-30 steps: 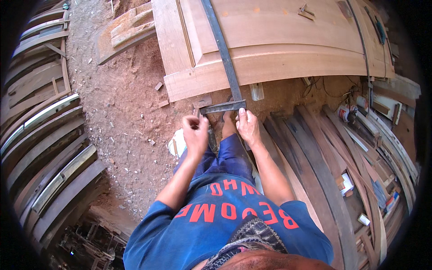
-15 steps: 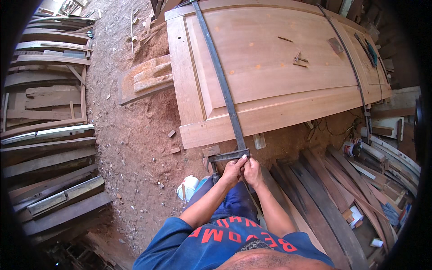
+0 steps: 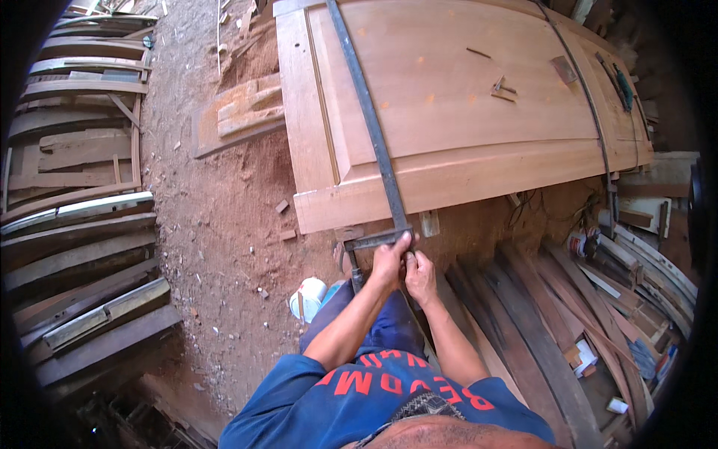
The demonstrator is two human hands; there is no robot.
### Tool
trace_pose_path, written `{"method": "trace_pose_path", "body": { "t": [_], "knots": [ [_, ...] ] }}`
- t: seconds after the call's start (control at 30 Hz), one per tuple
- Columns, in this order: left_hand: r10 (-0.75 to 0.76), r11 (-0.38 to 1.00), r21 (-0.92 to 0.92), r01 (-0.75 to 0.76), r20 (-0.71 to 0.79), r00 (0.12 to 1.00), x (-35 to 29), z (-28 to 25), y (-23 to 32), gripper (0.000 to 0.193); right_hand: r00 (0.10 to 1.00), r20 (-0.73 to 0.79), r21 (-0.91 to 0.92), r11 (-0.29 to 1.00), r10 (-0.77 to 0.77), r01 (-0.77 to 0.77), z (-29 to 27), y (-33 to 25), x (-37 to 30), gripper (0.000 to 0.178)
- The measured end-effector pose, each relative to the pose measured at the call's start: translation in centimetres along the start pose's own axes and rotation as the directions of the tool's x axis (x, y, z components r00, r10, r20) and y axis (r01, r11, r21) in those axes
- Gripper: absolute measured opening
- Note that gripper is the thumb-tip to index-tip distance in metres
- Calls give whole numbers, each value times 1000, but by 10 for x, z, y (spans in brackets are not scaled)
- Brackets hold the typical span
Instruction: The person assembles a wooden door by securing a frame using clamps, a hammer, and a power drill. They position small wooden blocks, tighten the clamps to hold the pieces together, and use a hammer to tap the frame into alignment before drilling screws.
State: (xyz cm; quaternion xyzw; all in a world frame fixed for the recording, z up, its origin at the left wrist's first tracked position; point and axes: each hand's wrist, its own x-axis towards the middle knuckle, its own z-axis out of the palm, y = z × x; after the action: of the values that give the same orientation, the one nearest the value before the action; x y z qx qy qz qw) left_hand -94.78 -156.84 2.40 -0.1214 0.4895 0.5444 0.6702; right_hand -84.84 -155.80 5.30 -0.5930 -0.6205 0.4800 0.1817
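A long dark metal bar clamp (image 3: 366, 112) lies across a panelled wooden door (image 3: 464, 112). Its sliding jaw (image 3: 370, 240) sticks out past the door's near edge, with a screw end pointing down toward my legs. My left hand (image 3: 387, 262) is closed around the jaw where it meets the bar, thumb laid along the top. Just right of and below it, my right hand (image 3: 420, 278) is closed with fingertips pinched near the bar's end. Whatever those fingers hold is too small to make out.
A second bar clamp (image 3: 580, 82) crosses the door's right part. Small wood pieces (image 3: 502, 90) and a green-handled tool (image 3: 622, 86) rest on the door. Stacked boards (image 3: 82, 254) line the left, more planks (image 3: 523, 329) the right. A white bucket (image 3: 307, 299) stands by my legs.
My left thumb now lies over the jaw at the bar, and my right hand has drawn slightly down and apart from the left. The whole view has shifted a little.
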Motion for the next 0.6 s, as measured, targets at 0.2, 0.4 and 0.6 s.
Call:
{"method": "trace_pose_path", "body": {
  "t": [0.2,0.4,0.6],
  "knots": [
    [31,995,-93,-35,-43,999,-5,12,7,24,950,237,138,961,205,-241,-15,17,-22,27],
    [-24,999,-44,23,-28,999,-5,12,5,26,651,664,436,517,368,-737,-44,63,-104,39],
    [36,999,-1,-36,-88,995,-4,21,6,31,805,590,195,956,63,-218,45,68,-105,52]
  ]
}}
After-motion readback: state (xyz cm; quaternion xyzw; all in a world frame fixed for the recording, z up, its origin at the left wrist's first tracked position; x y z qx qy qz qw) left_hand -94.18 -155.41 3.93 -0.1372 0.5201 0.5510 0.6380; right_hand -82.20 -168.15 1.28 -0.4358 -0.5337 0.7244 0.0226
